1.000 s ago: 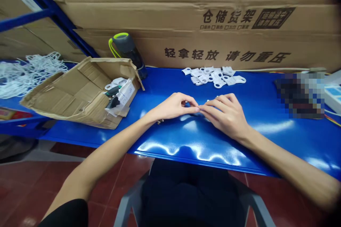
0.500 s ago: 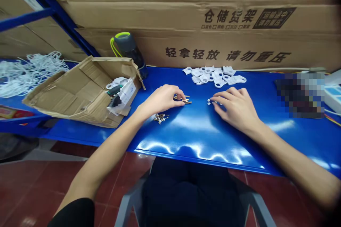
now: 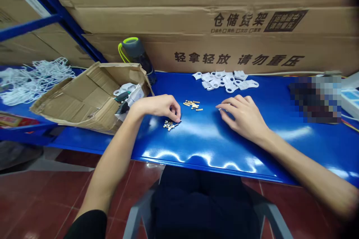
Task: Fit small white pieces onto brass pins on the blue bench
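My left hand has its thumb and forefinger pinched at the upper right edge of a small pile of metal parts with pins; what they grip is too small to name. Several flat brass pieces lie on the blue table to the right of that hand. Farther right, my right hand rests low over the table, fingers bent, with small white bits at its fingertips; whether it grips one is unclear. Behind the hands lies a cluster of white plastic pieces with round holes.
An open cardboard box holding white parts and a green-handled tool stands left. Behind it is a dark bottle. White cords lie far left. A blurred dark object is at the right on the blue table.
My left hand has moved left and toward me, from the brass pieces to the pile of metal parts. My right hand has shifted slightly left, now covering more of the small white bits.
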Tool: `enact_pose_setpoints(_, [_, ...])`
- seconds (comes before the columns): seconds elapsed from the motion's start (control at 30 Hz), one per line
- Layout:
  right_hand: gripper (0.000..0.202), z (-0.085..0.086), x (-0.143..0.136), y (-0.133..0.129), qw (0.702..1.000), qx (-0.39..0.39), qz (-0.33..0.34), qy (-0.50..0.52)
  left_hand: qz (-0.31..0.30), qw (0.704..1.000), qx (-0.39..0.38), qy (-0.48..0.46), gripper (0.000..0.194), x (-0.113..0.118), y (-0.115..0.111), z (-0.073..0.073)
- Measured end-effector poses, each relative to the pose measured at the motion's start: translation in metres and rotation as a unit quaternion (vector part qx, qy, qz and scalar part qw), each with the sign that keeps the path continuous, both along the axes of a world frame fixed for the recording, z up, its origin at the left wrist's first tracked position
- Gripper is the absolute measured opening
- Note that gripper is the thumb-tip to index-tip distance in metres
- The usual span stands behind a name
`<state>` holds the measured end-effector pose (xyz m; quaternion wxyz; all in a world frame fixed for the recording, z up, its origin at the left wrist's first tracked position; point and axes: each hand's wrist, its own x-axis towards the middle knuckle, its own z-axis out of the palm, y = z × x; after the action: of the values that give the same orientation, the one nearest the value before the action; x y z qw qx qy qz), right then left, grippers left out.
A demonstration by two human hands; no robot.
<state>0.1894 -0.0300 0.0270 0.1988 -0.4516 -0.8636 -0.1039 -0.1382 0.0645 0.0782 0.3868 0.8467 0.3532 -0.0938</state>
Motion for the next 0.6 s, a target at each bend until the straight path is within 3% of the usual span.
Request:
enact_pose_setpoints(0.3, [0.026, 0.000, -0.004, -0.002, 0.995, -0.074, 0.060, 0.005, -0.007, 0.970, 0.166, -0.177, 0.029, 0.067, -0.027, -0.040])
enact_pose_setpoints(0.43, [0.024, -0.004, -0.006, -0.001, 0.989, -0.109, 0.094, 0.015, -0.006, 0.956, 0.216, -0.197, 0.033, 0.077, -0.034, -0.052])
enact_pose_setpoints(0.6, [0.021, -0.006, -0.006, 0.000, 0.986, -0.127, 0.102, 0.035, 0.009, 0.953, 0.244, -0.182, 0.035, 0.078, -0.038, -0.053])
